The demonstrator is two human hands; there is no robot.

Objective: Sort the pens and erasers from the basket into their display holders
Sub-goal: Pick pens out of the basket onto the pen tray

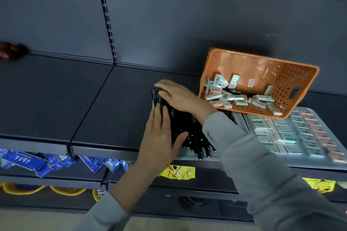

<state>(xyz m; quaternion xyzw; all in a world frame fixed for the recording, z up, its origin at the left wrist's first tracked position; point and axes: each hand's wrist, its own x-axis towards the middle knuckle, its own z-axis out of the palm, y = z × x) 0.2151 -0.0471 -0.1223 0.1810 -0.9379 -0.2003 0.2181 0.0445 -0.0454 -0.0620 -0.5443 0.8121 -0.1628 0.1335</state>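
Bare L grip (159, 137), R grip (180, 97); grey long plain sleeves (262, 155) both arms.

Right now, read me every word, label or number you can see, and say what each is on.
None can be read with confidence.
On the blue packets, lower left: white characters, blurred.
On the sticker in the orange basket: print too small.
On the loose erasers in it: a barcode, digits too small.
On the sorted erasers in the display holder: print blurred.
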